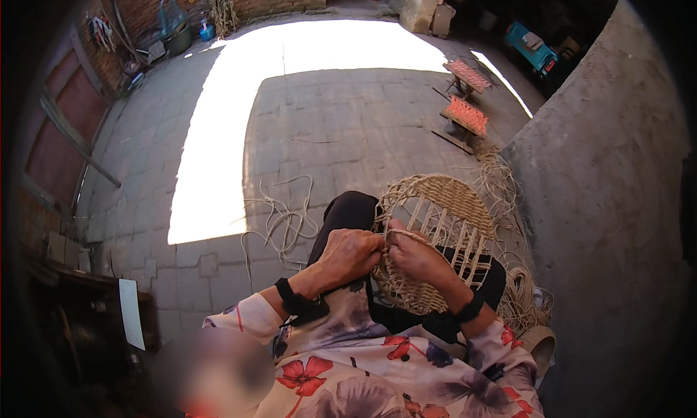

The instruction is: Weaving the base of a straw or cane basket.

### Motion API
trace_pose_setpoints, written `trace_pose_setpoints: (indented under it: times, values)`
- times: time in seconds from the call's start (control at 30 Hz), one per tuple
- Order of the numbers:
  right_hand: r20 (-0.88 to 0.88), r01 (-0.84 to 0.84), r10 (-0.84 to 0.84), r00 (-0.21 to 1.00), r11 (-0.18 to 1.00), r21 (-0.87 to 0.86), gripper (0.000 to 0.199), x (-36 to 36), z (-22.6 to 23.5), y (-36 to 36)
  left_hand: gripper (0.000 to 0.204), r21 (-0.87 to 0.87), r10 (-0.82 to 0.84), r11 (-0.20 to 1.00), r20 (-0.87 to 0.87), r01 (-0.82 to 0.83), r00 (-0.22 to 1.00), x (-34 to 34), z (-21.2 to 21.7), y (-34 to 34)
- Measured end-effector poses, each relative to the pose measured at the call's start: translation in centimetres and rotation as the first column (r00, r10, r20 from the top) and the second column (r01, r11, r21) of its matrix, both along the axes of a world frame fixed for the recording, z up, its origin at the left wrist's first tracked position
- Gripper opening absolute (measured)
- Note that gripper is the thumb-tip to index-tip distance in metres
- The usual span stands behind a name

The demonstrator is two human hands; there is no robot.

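Observation:
A round, partly woven straw-cord seat [454, 194] rests on my lap, its far and near ends densely braided. Across its middle, bare cords run with open gaps between them. My left hand [352, 253] is closed in a pinch at the seat's left edge, on cord there; its fingertips are partly hidden. Beside it, nearly touching, my right hand [417, 260] is closed over the weave, with a twisted strand of straw cord [408, 234] lying across its fingers. Dark bands circle both wrists.
Loose cord [283, 218] trails over the paving at left. A cord heap [521, 302] lies at my right, near the grey wall [602, 200]. Two small stools with red woven seats, the nearer stool [465, 117] and farther stool [468, 77], stand ahead right.

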State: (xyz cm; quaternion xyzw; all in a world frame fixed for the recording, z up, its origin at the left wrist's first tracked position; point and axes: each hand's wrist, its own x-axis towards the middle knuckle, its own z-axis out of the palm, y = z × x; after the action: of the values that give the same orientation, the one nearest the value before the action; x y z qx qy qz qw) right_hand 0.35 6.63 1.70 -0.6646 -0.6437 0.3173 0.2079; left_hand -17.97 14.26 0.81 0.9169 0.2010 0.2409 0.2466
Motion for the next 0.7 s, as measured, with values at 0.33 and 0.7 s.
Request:
trace_pose_setpoints:
  times: [0.33,0.7]
  values:
    - [-0.276,0.113,-0.132,0.952,0.99,-0.084,0.03,0.2,-1.4,0.9,0.022,0.097,0.174,0.98,0.022,-0.176,0.984,0.6,-0.8,0.1]
    - [-0.32,0.371,-0.312,0.895,0.918,0.142,0.038,-2.1,0.7,-2.2,0.026,-0.394,0.089,0.918,0.086,-0.048,0.992,-1.1,1.7,2.8]
